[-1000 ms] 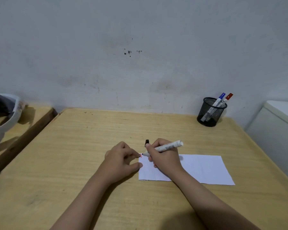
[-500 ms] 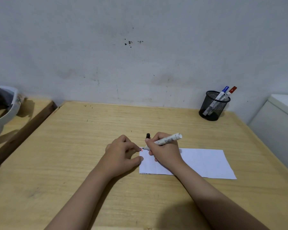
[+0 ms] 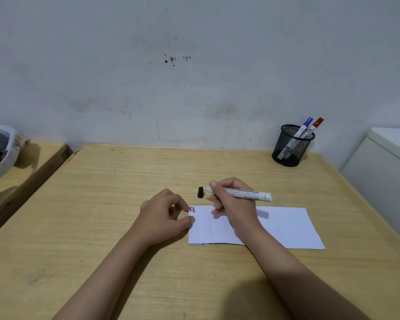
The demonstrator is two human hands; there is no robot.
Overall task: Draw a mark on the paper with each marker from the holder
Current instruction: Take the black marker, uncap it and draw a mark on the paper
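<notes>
Head view: right hand (image 3: 234, 204) clasps the uncapped marker (image 3: 247, 194) mid-barrel, tip lifted off the paper (image 3: 286, 227) and pointing at the black cap (image 3: 200, 192) standing on the table (image 3: 102, 204); left hand (image 3: 164, 215) is loosely curled, holding nothing, fingertips pinning the paper's left edge by the small marks (image 3: 192, 209). The marker looks light, stiff and smooth, so best pinched mid-barrel; the paper is thin, slides easily and needs pinning. Blue marker (image 3: 306, 125) and red marker (image 3: 315, 125) sit in the holder (image 3: 289, 155) at the far right.

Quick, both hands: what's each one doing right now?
Left hand: loosely curled, holding nothing, fingertips at the paper corner.
Right hand: closed on the uncapped marker, lifted off the paper.
</notes>
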